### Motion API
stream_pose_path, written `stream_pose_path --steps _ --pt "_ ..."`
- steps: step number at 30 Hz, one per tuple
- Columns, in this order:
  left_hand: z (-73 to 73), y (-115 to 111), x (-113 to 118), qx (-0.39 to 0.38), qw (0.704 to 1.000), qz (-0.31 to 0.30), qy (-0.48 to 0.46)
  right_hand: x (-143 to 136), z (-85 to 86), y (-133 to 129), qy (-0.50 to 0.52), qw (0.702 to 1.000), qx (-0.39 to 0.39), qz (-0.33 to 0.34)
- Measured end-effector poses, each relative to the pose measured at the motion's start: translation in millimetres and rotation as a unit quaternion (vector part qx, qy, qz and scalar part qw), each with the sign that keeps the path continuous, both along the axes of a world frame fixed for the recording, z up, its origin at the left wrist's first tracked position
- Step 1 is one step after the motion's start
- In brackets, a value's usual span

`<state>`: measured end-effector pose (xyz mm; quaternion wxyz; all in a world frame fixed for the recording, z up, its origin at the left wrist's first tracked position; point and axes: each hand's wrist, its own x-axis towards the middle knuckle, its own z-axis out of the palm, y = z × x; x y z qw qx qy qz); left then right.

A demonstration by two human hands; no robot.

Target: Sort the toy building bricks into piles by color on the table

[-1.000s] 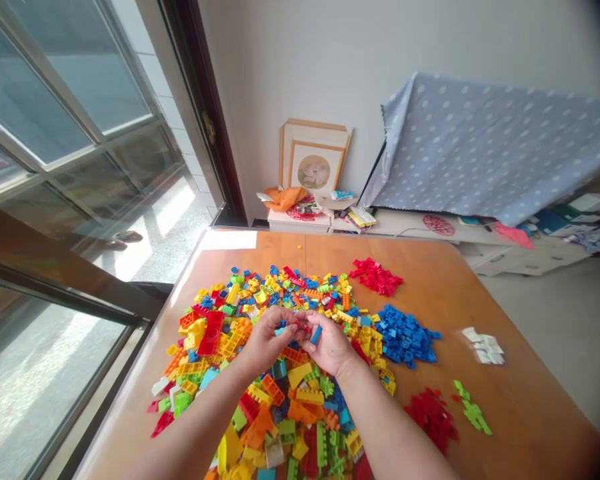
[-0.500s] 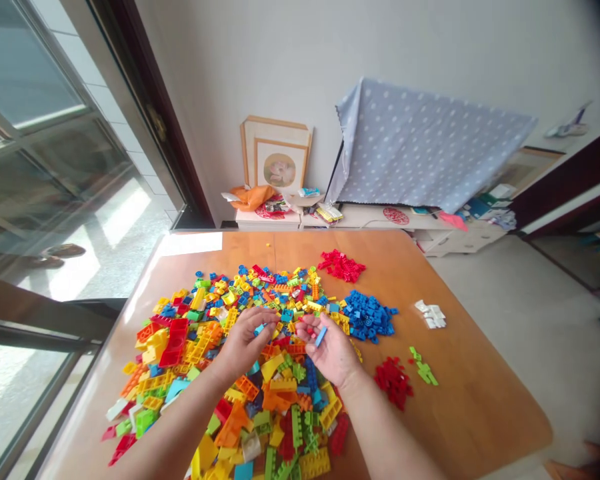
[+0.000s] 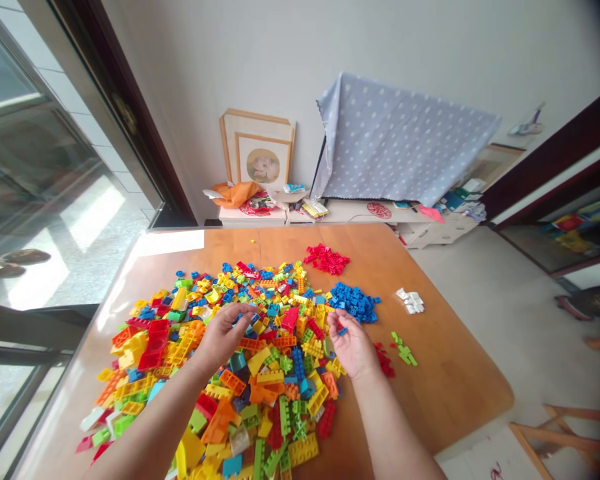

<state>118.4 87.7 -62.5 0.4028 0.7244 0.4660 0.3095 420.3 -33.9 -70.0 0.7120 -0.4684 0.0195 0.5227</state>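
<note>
A large mixed heap of coloured toy bricks covers the left and middle of the wooden table. Over the heap, my left hand has its fingers bent together near the thumb; what they hold, if anything, is too small to name. To the right, my right hand is palm up with curled fingers, and a small blue brick shows in it. Just behind it lies a pile of blue bricks. Small red bricks lie beside its wrist, partly hidden.
On the table are a far red pile, white bricks, light green bricks and a white sheet. Behind stands a low cabinet with a dotted cloth above.
The view has shifted right. My hands have moved farther apart, my right hand toward the blue pile. The light blue piece that lay across my right fingers no longer shows there.
</note>
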Motion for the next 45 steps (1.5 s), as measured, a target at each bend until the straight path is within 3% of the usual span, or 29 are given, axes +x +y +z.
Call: stream_pose_path --steps 5,7,10,16,20,24,28,34,41,45 --pt "0.6 5.7 -10.9 -0.036 0.998 0.05 -0.005 75.8 -2.5 -20.7 -0.051 0.986 -0.034 -0.156" --pt "-1.6 8.1 -15.7 -0.046 0.997 0.061 -0.019 97.0 -0.8 -31.5 -0.052 0.981 -0.048 -0.18" --pt "-5.1 11.3 -19.9 -0.047 0.996 0.066 -0.028 107.7 0.6 -44.3 -0.029 0.983 -0.046 -0.176" --pt "2.4 9.0 -1.5 0.024 1.0 0.012 0.008 72.4 5.6 -35.4 0.057 0.99 0.011 -0.131" --pt "22.4 -10.7 39.9 0.085 0.992 -0.09 0.01 25.6 15.5 -9.8 0.104 0.991 0.046 -0.064" --pt "39.8 -35.3 86.4 0.094 0.977 -0.192 0.012 -21.6 27.0 9.0 0.142 0.986 0.084 -0.004" --pt "37.8 -47.6 111.7 0.061 0.979 -0.179 0.081 -52.1 34.0 13.4 0.142 0.985 0.089 0.048" --pt "23.5 -54.3 117.6 0.015 0.978 -0.172 0.119 -64.2 32.6 5.6 0.091 0.992 0.068 0.056" --pt "21.8 -62.5 124.6 0.011 0.977 -0.174 0.122 -63.9 27.9 -3.6 0.099 0.991 0.069 0.053" --pt "17.4 -63.8 123.7 0.006 0.977 -0.181 0.11 -52.5 15.3 -12.5 0.069 0.997 0.031 -0.002"
